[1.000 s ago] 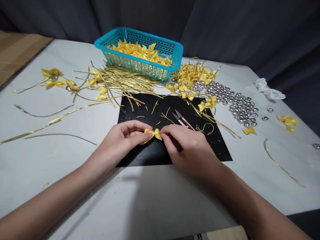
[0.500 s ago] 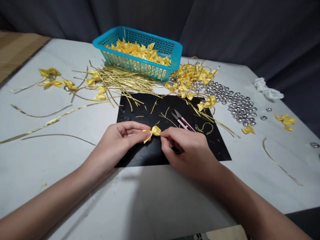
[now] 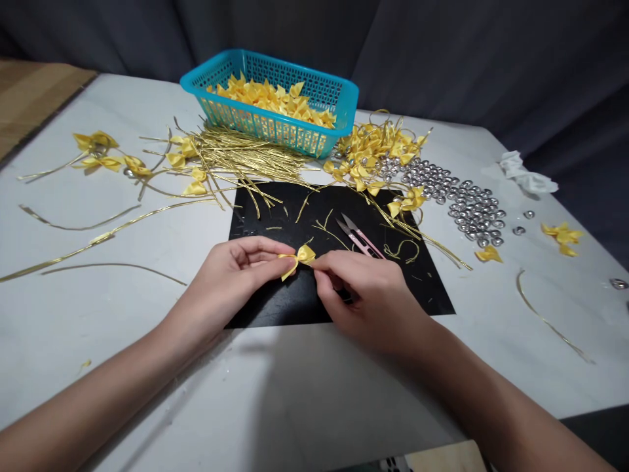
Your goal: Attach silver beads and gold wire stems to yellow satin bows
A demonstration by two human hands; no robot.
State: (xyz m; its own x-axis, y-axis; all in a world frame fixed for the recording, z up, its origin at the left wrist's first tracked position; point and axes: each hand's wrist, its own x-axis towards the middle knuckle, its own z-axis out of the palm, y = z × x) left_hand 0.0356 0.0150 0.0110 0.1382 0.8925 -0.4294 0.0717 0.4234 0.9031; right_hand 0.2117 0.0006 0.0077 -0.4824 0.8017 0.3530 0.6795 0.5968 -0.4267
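Note:
Over the black mat, a small yellow ribbon bow is pinched by its left side between the thumb and forefinger of my left hand. My right hand is closed at the bow's right edge, its fingertips pinching what looks like a thin gold cord; most of that cord is hidden by the fingers. Thread snips with pink handles lie on the mat just beyond my right hand, among cut bits of gold cord.
Behind the mat stands a blue basket of yellow bows. Gold cords lie in front of it. Bows tied with cord are heaped to its right, near many silver beads. A crumpled white piece lies far right.
Both hands hold almost the same place. The bow has turned slightly, and the right fingertips have shifted a little left against its edge. The view has shifted slightly.

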